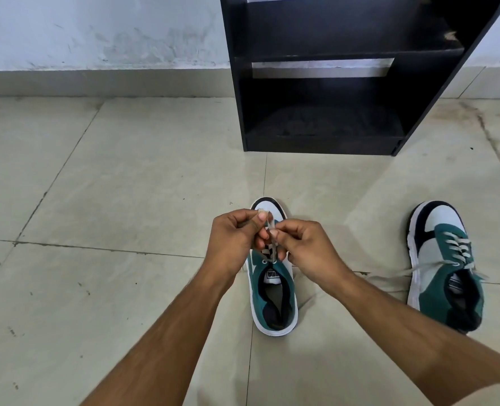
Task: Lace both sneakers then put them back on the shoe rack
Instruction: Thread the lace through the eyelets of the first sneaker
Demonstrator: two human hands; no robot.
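grip: left hand (237,234) and right hand (301,244) each pinch a lace end (268,222) above the middle sneaker (272,294)
advice: even both ends, then cross to the next eyelets

One brand can be read — "PUMA", upside down from this view, in dark letters on the white tongue label (273,276) of the middle sneaker (273,300), just inside its opening. The right sneaker (448,268) has a like white label (454,284) on its tongue, but its print is too blurred to read. A dark-and-white patch higher on the middle sneaker's tongue, mostly hidden behind the fingers, cannot be made out either.
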